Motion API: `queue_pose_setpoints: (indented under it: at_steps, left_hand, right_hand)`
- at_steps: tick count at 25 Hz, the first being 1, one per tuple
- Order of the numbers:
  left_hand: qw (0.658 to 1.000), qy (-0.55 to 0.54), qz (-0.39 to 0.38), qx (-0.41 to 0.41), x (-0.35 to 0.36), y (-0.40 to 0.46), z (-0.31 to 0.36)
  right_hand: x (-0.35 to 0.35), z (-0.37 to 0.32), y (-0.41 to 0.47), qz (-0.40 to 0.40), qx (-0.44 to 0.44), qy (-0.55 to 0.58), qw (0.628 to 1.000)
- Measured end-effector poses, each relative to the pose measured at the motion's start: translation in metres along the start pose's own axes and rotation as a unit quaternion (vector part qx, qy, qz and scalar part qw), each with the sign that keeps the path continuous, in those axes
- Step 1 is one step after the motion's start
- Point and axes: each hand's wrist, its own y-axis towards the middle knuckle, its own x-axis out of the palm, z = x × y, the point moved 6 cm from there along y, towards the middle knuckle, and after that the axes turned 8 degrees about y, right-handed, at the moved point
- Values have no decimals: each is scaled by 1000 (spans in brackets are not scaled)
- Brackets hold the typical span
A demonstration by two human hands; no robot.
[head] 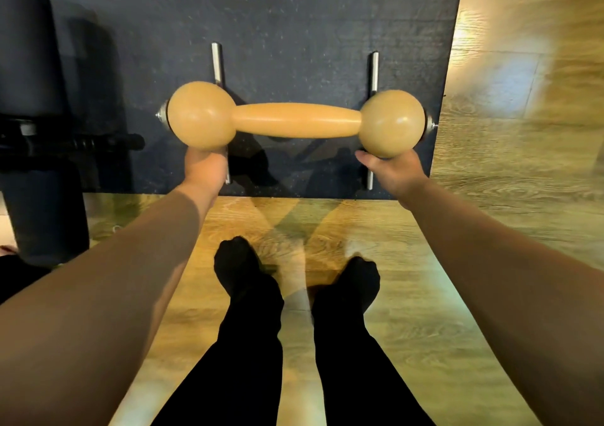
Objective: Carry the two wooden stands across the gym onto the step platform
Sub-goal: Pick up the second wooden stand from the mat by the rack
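Note:
A wooden stand (295, 120) lies crosswise in front of me over the dark mat: a thick wooden bar with a round wooden ball at each end and metal legs below. My left hand (205, 167) grips under the left ball. My right hand (394, 169) cups the underside of the right ball. Metal rods (217, 63) stick out beyond the balls toward the far side. Only this one stand is in view; whether it rests on the mat or hangs just above it is unclear.
A dark speckled rubber mat (294, 17) covers the floor ahead, with wood flooring (506, 131) to the right and under my feet (242, 262). Black padded gym equipment (36, 105) stands at the left edge.

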Motion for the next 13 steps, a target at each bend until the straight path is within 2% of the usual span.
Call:
queue_pose_setpoints:
  at_steps: [3, 7, 13]
  left_hand:
    - [1000, -14, -6, -10, 3, 5, -3]
    - [999, -38, 2, 12, -2, 9, -6]
    - [998, -53, 9, 31, -11, 1, 13]
  right_hand:
    - [4, -4, 13, -4, 32, 70, 997]
    - [3, 0, 23, 25, 61, 54, 996]
    - [-1, -25, 4, 30, 2, 77, 997]
